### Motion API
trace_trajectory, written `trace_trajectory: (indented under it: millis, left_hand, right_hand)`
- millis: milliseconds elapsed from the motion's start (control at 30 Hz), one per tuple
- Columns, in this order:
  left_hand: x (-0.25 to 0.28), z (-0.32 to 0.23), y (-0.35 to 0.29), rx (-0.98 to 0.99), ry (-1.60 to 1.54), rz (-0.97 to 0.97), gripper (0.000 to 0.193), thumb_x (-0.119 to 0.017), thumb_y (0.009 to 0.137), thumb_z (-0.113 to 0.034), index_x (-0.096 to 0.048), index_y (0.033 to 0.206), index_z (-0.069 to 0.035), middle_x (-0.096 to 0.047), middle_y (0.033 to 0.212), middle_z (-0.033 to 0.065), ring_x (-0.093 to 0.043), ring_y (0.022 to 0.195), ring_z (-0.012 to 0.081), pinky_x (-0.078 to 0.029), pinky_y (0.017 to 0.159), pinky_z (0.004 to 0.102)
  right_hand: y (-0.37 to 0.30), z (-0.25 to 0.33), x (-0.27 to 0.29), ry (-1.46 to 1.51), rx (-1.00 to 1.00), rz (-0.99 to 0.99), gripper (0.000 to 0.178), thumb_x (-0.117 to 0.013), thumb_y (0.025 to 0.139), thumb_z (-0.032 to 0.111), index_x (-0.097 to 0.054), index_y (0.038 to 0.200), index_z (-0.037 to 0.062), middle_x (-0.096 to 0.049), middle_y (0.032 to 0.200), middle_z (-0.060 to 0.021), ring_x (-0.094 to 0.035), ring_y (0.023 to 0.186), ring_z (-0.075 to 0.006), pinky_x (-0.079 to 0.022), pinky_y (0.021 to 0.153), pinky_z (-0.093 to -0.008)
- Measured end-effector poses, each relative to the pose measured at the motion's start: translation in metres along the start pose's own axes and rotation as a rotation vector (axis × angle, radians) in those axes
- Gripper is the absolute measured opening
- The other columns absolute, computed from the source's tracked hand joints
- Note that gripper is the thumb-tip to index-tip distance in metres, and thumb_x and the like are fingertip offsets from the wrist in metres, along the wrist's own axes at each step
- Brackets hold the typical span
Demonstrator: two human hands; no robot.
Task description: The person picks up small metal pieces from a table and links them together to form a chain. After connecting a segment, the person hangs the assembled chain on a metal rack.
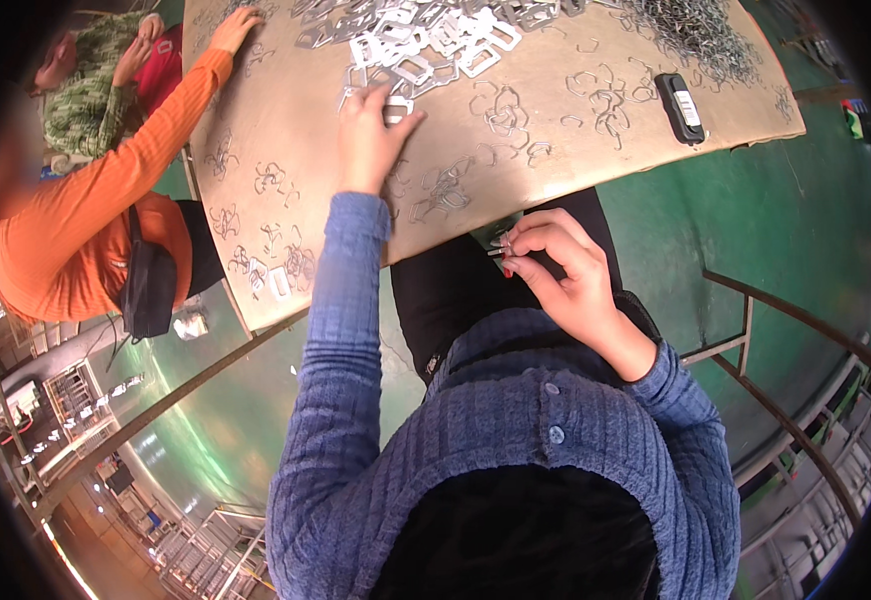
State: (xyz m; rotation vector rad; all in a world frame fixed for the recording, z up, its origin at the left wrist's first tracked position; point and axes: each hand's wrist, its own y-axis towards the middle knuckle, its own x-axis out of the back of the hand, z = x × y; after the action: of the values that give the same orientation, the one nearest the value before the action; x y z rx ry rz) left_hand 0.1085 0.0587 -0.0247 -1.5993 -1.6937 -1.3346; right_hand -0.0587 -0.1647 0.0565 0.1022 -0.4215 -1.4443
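My left hand [371, 138] reaches over the table to the near edge of a pile of flat silver metal frames [446, 50], each with a rectangular cut-out. Its fingers rest at the closest frames with the thumb spread apart. One frame [397, 108] lies between the fingers and thumb, and I cannot tell whether it is gripped. Above my lap, off the table's front edge, my right hand [564, 262] is closed in a pinch on a small metal piece [497, 252]. Something red shows by its fingertips; the piece's exact kind is too small to make out.
Bent wire hooks [446, 190] lie in loose clusters over the brown-covered table [346, 225], with a dense heap [701, 40] at far right. A black device [679, 108] sits near the right edge. At left, a co-worker in orange [106, 180] reaches onto the table; another person sits beyond.
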Motion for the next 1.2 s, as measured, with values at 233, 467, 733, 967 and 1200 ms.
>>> trace_trajectory:
  millis: [233,467,733,967,1200]
  left_hand:
    - [-0.006,-0.005,-0.015,0.184,0.099,-0.01,0.029,-0.059,0.085,-0.02,-0.059,0.106,0.0,-0.063,0.093,0.0145,-0.061,0.08,0.029,-0.049,0.074,0.036]
    - [0.037,-0.036,-0.056,0.688,-1.655,0.191,0.013,-0.048,0.094,-0.012,-0.056,0.099,-0.003,-0.063,0.086,0.0058,-0.06,0.074,0.0122,-0.051,0.063,0.0209]
    - [0.052,-0.09,-0.102,0.888,-1.777,0.346,0.013,-0.055,0.09,-0.008,-0.053,0.103,-0.005,-0.062,0.099,0.0049,-0.063,0.085,0.0129,-0.055,0.076,0.0239]
    - [0.046,-0.101,-0.11,0.789,-1.697,0.261,0.006,-0.055,0.091,-0.011,-0.05,0.089,-0.008,-0.063,0.094,0.007,-0.061,0.079,0.0135,-0.053,0.072,0.0278]
    - [0.057,-0.12,-0.105,0.738,-1.712,0.229,0.009,-0.053,0.092,-0.013,-0.047,0.086,-0.01,-0.062,0.094,0.0079,-0.06,0.081,0.0153,-0.053,0.073,0.03]
  right_hand:
    - [-0.001,-0.002,0.001,-0.006,-0.01,-0.011,0.015,-0.068,0.073,-0.004,-0.06,0.084,0.0018,-0.058,0.087,-0.0064,-0.057,0.07,-0.0148,-0.046,0.057,-0.0251]
    - [-0.005,-0.008,0.001,-0.006,-0.04,-0.022,0.015,-0.069,0.072,-0.004,-0.06,0.083,0.0021,-0.057,0.086,-0.0056,-0.056,0.066,-0.0133,-0.045,0.055,-0.0244]
    - [-0.004,-0.009,-0.002,0.0,-0.041,-0.016,0.015,-0.069,0.072,-0.004,-0.06,0.083,0.002,-0.057,0.086,-0.0057,-0.055,0.066,-0.0137,-0.045,0.056,-0.0247]
    - [-0.004,-0.011,-0.001,-0.019,-0.025,-0.007,0.015,-0.07,0.072,-0.003,-0.06,0.083,0.0019,-0.057,0.086,-0.0062,-0.056,0.068,-0.0145,-0.045,0.057,-0.0256]
    - [-0.006,-0.012,-0.001,-0.04,-0.066,0.026,0.016,-0.069,0.071,-0.004,-0.06,0.082,0.0016,-0.058,0.088,-0.0084,-0.059,0.076,-0.0192,-0.047,0.065,-0.0276]
